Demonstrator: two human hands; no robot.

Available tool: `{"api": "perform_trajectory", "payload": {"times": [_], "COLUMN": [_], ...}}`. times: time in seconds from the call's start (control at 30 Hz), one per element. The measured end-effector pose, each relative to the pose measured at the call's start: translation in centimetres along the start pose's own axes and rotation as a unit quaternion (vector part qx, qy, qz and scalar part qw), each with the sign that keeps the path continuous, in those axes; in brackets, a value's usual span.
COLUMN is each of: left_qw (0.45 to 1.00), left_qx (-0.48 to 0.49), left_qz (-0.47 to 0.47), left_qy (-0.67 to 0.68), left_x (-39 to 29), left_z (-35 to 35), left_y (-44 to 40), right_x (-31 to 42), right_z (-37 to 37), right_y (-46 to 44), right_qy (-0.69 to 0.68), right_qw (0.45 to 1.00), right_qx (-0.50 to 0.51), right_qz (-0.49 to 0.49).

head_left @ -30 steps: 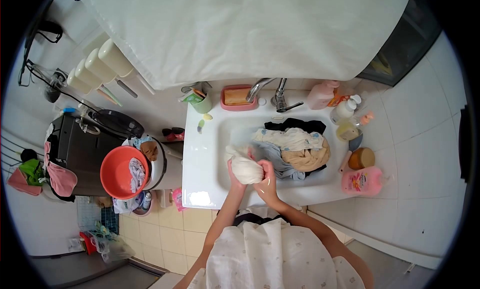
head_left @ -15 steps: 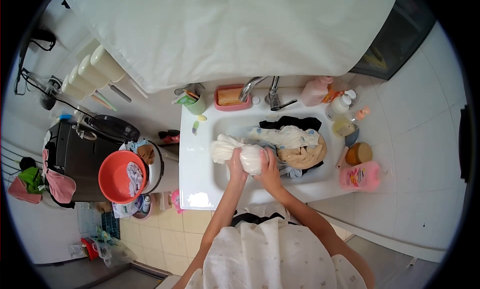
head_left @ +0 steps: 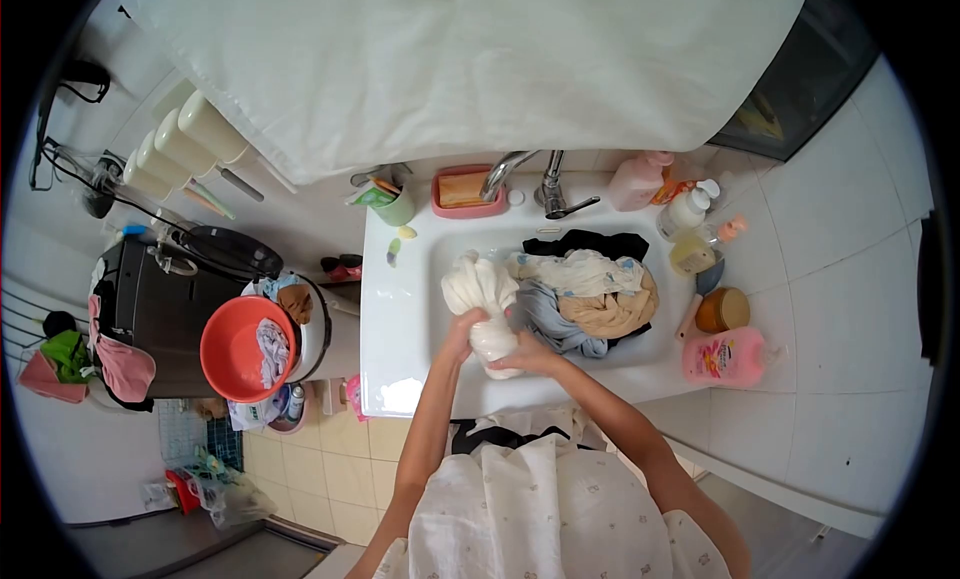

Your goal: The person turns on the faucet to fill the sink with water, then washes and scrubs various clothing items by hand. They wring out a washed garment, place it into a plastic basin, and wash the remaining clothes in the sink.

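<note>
A wet white cloth garment point(head_left: 478, 282) is bunched and twisted between my two hands, over the left part of the white sink point(head_left: 400, 364). My left hand point(head_left: 464, 333) grips it around the middle. Lower down, my right hand point(head_left: 527, 356) is closed on the same garment. To the right in the basin lies a pile of wet clothes: a white piece with blue spots point(head_left: 590, 272), a tan one point(head_left: 625, 309), a grey-blue one point(head_left: 550, 319) and a black one point(head_left: 600, 242). The chrome faucet point(head_left: 550, 191) stands behind them.
A pink soap dish point(head_left: 470, 212) and a green cup point(head_left: 396, 209) stand along the back rim. Bottles, a brown jar point(head_left: 722, 310) and a pink jug point(head_left: 722, 357) line the right side. At left, a red basin point(head_left: 232, 351) holds a cloth.
The garment has turned from lying sideways to nearly upright in view, its loose end now pointing toward the faucet. My right hand has shifted lower and nearer to me; more grey-blue cloth shows.
</note>
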State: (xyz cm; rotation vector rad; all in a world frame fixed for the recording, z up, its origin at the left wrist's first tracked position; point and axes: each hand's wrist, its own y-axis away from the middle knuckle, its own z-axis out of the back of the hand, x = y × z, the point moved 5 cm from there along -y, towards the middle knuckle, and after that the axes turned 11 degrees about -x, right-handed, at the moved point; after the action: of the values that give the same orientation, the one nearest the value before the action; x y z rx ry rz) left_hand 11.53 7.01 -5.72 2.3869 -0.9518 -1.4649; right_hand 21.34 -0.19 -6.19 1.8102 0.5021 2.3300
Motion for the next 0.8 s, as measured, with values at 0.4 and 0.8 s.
{"api": "perform_trajectory", "payload": {"times": [0.4, 0.8], "left_qw": [0.987, 0.909], "left_qx": [0.021, -0.357], "left_qz": [0.076, -0.12], "left_qy": [0.139, 0.178], "left_x": [0.3, 0.4], "left_z": [-0.3, 0.7], "left_y": [-0.3, 0.5], "right_x": [0.3, 3.3], "right_z": [-0.5, 0.8], "right_y": [0.6, 2.7], "right_qy": [-0.171, 0.257], "right_qw": [0.946, 0.901], "right_qx": [0.177, -0.29], "right_qz": [-0.21, 0.195]}}
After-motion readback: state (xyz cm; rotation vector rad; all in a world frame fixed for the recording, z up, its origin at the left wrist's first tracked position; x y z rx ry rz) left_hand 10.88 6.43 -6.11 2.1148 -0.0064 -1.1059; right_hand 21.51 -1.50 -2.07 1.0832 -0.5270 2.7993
